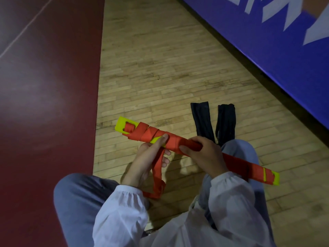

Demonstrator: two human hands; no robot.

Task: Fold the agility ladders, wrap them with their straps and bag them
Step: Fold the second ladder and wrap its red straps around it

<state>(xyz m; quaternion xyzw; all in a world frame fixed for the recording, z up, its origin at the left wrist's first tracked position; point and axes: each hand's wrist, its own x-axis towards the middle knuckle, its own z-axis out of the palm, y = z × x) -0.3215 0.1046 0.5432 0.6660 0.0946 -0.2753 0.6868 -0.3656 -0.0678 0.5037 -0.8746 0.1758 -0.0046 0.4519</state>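
- Wrapping step: the right hand's [204,150] grip is clamped round the folded yellow plastic ladder bundle [122,124].
- The left hand [147,157] pinches the loose orange webbing strap [157,172]; the next turn likely needs it pulled taut.

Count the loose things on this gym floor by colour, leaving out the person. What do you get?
Red-and-yellow ladder bundle: 1
Black bags: 2
Total: 3
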